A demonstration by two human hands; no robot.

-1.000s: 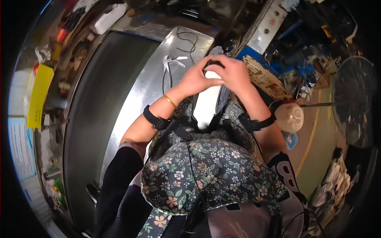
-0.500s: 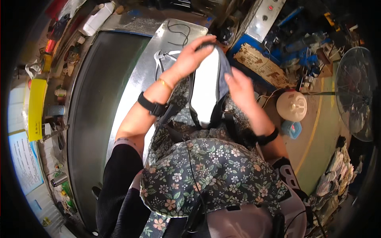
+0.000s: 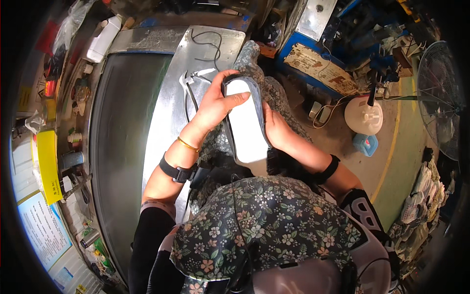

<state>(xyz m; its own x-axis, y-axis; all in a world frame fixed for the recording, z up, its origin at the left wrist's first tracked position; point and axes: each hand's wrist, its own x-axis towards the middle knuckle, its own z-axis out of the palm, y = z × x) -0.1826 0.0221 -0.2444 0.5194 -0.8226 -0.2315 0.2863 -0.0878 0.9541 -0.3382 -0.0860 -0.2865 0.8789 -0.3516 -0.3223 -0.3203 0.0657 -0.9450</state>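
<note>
Over my lap I hold a long shoe-shaped piece (image 3: 247, 130) with a flat white face and a dark grey-blue fabric border, rounded at its far end. My left hand (image 3: 215, 104) is closed on its far left side, thumb lying on the white face; the fingers behind are partly hidden. Against its right edge my right hand (image 3: 279, 130) grips, most of the fingers out of sight underneath. A pair of metal pliers (image 3: 187, 84) with dark handles lies on the shiny metal tabletop (image 3: 166, 117), just left of my left hand.
Along the left runs a dark belt (image 3: 125, 127). A thin black cable (image 3: 215, 45) lies at the tabletop's far end. To the right are a white jug (image 3: 363, 116), a blue container (image 3: 365, 144) and a large fan (image 3: 438, 98). A floral apron (image 3: 264, 215) covers my lap.
The shoe-shaped piece has come nearer to me and slightly left. My left thumb has moved onto its white face. My blurred right hand has moved left and settled against its edge.
</note>
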